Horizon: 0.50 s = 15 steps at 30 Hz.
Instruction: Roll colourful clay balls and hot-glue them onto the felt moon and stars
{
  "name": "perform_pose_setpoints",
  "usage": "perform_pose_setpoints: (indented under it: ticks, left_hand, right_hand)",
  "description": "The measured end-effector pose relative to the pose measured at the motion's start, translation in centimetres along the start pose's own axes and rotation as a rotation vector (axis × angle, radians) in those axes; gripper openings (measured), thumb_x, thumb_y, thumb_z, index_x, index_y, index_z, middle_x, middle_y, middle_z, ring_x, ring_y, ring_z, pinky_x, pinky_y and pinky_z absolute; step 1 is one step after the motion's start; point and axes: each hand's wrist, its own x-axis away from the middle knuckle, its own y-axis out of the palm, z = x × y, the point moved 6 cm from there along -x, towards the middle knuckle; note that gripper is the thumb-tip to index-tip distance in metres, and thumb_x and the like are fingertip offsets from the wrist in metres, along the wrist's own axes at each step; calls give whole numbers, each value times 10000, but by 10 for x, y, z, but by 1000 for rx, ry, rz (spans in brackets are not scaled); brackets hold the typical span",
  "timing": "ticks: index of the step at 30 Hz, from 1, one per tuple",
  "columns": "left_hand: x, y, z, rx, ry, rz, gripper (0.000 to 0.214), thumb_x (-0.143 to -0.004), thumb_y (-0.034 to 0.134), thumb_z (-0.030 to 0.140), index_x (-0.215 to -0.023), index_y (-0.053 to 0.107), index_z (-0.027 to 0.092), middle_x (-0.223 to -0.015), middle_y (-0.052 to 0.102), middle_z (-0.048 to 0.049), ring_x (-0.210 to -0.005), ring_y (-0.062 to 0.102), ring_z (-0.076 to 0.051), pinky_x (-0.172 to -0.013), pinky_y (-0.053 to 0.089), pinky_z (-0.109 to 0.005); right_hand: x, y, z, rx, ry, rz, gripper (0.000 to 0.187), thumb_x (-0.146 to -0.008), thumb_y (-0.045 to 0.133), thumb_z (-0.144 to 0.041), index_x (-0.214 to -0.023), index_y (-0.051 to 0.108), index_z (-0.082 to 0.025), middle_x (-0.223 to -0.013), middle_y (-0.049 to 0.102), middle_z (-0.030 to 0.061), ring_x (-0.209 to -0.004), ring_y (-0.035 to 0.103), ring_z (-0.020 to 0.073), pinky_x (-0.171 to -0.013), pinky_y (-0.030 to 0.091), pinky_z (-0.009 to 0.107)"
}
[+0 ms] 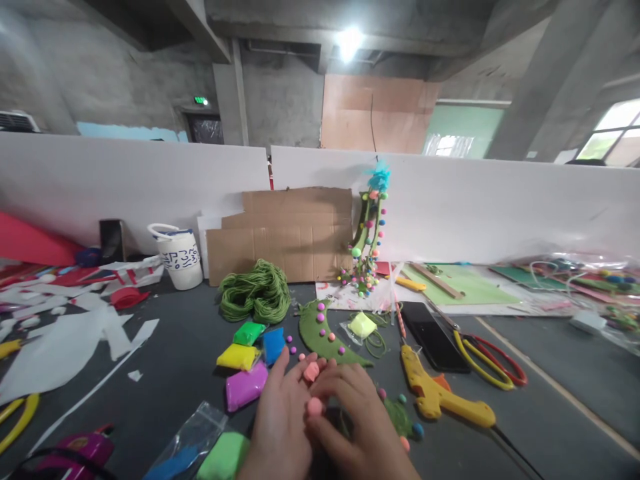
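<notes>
A small coral-pink ball [314,407] sits over the left palm, pinched, as far as I can make out, between the thumb and forefinger of the right hand [357,413], whose other fingers reach over towards the left. The left hand [283,417] is turned palm up with its fingers loosely spread, and a rougher pink lump [311,372] rests at those fingers, just beyond the ball. Directly ahead of both hands, a green felt crescent [311,331] dotted with purple and pink balls lies flat on the dark tabletop [165,360]. Just left of the hands are small packets: purple [247,385], yellow [239,357], green [249,333] and blue [274,345]. Nearer the left wrist I see a light-green lump [223,457] and a clear plastic bag [195,430]. Close by the right hand's outer side, a second green piece [400,417] is partly hidden; past it come a yellow glue gun [440,397], a black phone [435,337] and scissors [507,383] with yellow and red handles. Farther ahead, beyond the packets, a bundle of green cord [256,291] sits before upright cardboard [280,247], and to the right of that a ball-trimmed decoration hangs below a blue tuft [379,177].
</notes>
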Motion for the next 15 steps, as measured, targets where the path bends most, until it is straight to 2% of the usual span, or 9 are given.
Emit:
perform_pose_setpoints:
  ticks: [1,2,4,6,8,10,12,15]
  left_hand:
    - [-1,3,2,17,-22,-95,666,-851,47,174,-786,703,81,-796,712,-149,-824,708,-265,-461,507,-357]
    - [-2,4,5,31,-27,-144,715,-802,-13,101,-766,701,81,-818,705,-149,-844,704,-258,-441,493,-355]
    - [-3,-4,17,63,41,-58,665,-827,41,114,-779,704,125,-894,706,-143,-908,692,-233,-527,526,-360]
    - [-1,-14,30,104,146,96,429,-886,265,218,-868,694,232,-1032,703,-125,-1025,649,-208,-708,562,-337]
    - [3,-20,40,131,221,208,347,-903,315,238,-1025,638,270,-1155,654,-105,-1147,576,-212,-827,550,-389]
    - [6,-20,47,142,248,233,356,-921,292,252,-1139,571,285,-1238,599,-97,-1208,523,-219,-884,529,-432]
    - [9,-20,55,140,282,265,353,-924,315,298,-1195,536,251,-1249,577,-122,-1198,525,-239,-885,533,-433]
    - [13,-18,69,120,349,308,429,-905,381,379,-1225,513,125,-1194,581,-188,-1130,565,-258,-816,569,-367]
  right_hand:
    - [-1,-5,3,-30,59,-11,26,-806,592,-209,-815,610,-226,-847,655,22,-833,601,213,-771,483,365]
    - [-3,-12,8,-61,130,-24,22,-811,592,-237,-816,610,-226,-828,654,19,-812,611,206,-754,496,350]
    - [-9,-24,16,-116,269,-66,81,-815,592,-298,-822,616,-221,-792,659,17,-766,632,195,-703,521,317]
    - [-22,-34,23,-133,340,-131,127,-812,593,-336,-833,614,-213,-785,678,21,-758,655,191,-677,537,296]
    - [-39,-39,30,-85,345,-172,144,-823,579,-337,-860,601,-199,-806,693,29,-765,672,184,-665,541,280]
    - [-59,-37,39,-16,325,-190,135,-840,568,-301,-897,596,-181,-821,700,31,-759,675,175,-661,538,273]
    - [-76,-27,50,78,292,-223,122,-858,560,-264,-891,611,-158,-765,694,22,-714,670,170,-628,528,272]
    - [-93,-2,63,258,212,-286,138,-894,572,-253,-838,634,-143,-772,670,10,-725,651,162,-678,522,317]
